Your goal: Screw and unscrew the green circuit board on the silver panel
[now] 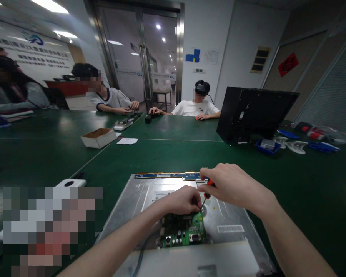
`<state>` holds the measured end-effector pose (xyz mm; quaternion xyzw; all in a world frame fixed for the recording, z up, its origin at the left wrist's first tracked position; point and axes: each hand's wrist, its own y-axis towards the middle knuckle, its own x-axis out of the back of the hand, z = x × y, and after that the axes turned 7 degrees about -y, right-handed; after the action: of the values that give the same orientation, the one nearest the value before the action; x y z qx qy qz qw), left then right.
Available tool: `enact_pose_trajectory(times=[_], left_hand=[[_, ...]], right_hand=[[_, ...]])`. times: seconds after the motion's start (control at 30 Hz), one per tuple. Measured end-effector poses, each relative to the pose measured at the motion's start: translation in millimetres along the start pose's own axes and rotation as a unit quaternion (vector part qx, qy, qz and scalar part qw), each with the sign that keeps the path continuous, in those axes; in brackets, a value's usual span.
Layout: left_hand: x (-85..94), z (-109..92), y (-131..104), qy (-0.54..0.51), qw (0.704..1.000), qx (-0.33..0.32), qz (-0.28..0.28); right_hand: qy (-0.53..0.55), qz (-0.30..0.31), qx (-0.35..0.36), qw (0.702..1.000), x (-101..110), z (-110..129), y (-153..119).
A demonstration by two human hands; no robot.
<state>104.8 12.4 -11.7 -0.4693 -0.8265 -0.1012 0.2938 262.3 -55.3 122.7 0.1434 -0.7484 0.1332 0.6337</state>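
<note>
Metal panel [238, 217], one, flat on the green table [173, 156], near edge closest to the wearer. Green circuit board [183, 231], one, on the panel's near half, ports facing the wearer, grey cable [140, 256] running just left of it. Left hand [184, 200], fingers curled narrow at the board's far edge; whether they pinch anything cannot be told. Screwdriver [207, 194], one, red-and-black handle, held in the closed fingers of the right hand [226, 184]; long axis slanting from that hand down, leftward and nearer, tip at the board's far right corner, just beside the left fingertips; seating of the tip not discernible. Board lies below and left of the right hand, left hand nearer to it. Blue circuit strip [161, 176], along the panel's far edge. Beyond, right: black monitor housing [253, 115], upright.
</note>
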Motion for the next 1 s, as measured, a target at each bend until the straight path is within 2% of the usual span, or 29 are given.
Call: enact_pose_trajectory(times=[0.23,0.5,0.77,1.0], left_hand=[[2.4,-8,-2,0.037,0.999,-0.008,0.003],[3.2,-8,-1,0.069,0.997,-0.04,0.023],[6.6,-8,1,0.106,0.988,-0.1,0.048],[9.7,-12,2,0.142,0.983,-0.103,0.061]], right_hand=[[0.039,-0.012,0.055,0.998,0,-3,-7],[0.005,0.002,0.0,1.0,2,0,-4],[0.021,-0.028,0.051,0.998,-5,-7,-3],[0.036,-0.036,0.061,0.997,-8,-8,-1]])
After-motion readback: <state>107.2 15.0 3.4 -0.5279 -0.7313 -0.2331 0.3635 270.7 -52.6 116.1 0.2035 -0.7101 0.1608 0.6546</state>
